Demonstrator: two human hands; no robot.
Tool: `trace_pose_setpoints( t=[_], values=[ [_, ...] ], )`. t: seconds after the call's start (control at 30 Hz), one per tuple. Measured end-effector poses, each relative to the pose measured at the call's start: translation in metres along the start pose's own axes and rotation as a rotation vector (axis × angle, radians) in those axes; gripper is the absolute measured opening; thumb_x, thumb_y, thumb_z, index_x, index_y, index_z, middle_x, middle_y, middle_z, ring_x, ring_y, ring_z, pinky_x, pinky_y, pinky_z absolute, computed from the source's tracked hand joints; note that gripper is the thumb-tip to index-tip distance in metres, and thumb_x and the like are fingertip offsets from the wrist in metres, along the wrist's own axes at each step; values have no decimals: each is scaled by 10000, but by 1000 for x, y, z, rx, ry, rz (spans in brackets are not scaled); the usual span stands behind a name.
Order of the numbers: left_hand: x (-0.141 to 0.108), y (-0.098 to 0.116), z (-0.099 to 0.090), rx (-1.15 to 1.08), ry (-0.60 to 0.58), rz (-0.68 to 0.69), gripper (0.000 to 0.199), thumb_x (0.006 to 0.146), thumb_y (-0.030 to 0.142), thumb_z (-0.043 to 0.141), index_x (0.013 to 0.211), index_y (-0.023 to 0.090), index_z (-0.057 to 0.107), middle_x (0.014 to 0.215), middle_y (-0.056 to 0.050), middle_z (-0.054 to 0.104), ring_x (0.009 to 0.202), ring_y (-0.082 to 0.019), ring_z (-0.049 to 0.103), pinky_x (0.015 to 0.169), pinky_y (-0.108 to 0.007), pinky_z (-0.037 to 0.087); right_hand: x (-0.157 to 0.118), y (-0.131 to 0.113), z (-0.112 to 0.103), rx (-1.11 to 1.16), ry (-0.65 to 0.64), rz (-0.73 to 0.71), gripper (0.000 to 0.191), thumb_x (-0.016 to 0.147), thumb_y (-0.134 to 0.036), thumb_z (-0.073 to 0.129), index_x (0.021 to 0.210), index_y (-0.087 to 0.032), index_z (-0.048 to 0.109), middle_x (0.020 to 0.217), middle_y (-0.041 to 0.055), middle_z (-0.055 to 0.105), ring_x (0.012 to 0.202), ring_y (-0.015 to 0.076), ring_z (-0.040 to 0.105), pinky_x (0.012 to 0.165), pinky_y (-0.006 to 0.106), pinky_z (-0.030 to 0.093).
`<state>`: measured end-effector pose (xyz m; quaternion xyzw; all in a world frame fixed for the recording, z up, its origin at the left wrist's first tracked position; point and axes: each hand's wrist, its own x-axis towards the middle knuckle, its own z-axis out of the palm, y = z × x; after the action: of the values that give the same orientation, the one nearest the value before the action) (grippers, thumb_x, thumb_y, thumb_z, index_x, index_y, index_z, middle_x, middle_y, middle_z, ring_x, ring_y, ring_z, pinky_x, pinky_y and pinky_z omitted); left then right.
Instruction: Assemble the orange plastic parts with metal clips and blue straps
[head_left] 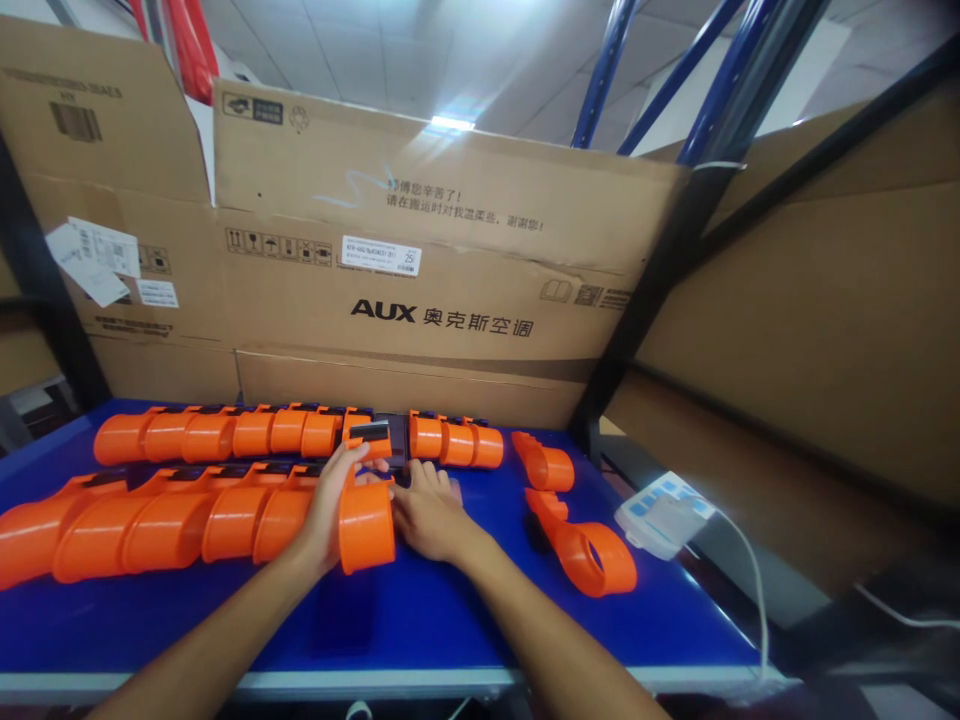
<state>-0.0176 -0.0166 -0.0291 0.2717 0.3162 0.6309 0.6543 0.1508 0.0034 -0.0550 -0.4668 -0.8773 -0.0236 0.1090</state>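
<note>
My left hand (328, 505) is closed around an orange plastic band (367, 527), curled into a loop with a dark, shiny piece at its upper end. It is held up near the middle of the table. Just right of it, my right hand (431, 512) has curled fingers; their tips are partly hidden, and what they grip, if anything, cannot be made out. Behind both hands is a dark flat box (391, 440). To the left lies a front row of similar orange bands (169, 530), with a back row of orange bands (206, 437) beyond it.
Loose orange bands (600, 560) lie on the right of the blue tabletop (465, 630). A white power strip (664, 515) with a cable sits at the right edge. A cardboard wall (450, 270) stands behind, beside a dark frame post (645, 290).
</note>
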Motion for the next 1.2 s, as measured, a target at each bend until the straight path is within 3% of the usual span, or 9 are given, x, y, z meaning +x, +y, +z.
trace_pose_setpoints(
  t=[0.17,0.47,0.63,0.8,0.97,1.03,1.2],
  values=[
    [-3,1,1,9,-1,-4,322,715,392,790,867,182,600,757,1,698,555,-159,674,483,-241,499,-4,8,-6,-16,46,-31,354,995,-318,518,1340,-319,598,1168,92,503,1002,250,436,862,379,339],
    [-4,5,4,50,-1,-30,371,698,439,795,862,187,578,685,10,665,504,-165,641,454,-262,473,-12,29,-21,-98,49,58,237,978,-264,517,1086,-229,725,1038,110,572,960,262,473,844,392,339],
    [-3,3,4,69,-11,0,362,696,432,793,861,190,581,676,17,662,498,-163,638,454,-262,474,-7,31,-15,-83,119,172,234,997,-305,502,1043,-191,701,1070,138,639,997,281,535,852,388,388],
    [-3,-1,3,107,-44,26,375,694,388,802,933,193,590,762,3,702,519,-168,659,456,-265,494,0,26,-6,-7,114,216,126,917,-264,613,934,-177,702,990,142,695,997,290,600,854,377,436],
    [1,-8,-1,165,-99,29,422,693,357,822,1011,208,589,808,-12,718,560,-189,687,522,-306,554,1,28,-10,51,181,250,95,879,-169,571,912,-191,657,910,93,721,871,233,656,757,312,461],
    [3,-10,-2,215,-110,45,431,699,365,829,1028,208,598,814,-17,714,567,-192,697,549,-310,565,0,31,-13,167,266,283,101,876,-170,539,927,-200,622,849,57,716,772,201,660,688,285,463],
    [6,-14,-5,348,-124,75,430,757,432,803,1069,201,616,845,-32,704,576,-186,712,589,-302,572,0,29,-16,758,552,266,59,820,-224,557,874,-228,532,653,-35,628,555,152,587,561,252,449]
  ],
)
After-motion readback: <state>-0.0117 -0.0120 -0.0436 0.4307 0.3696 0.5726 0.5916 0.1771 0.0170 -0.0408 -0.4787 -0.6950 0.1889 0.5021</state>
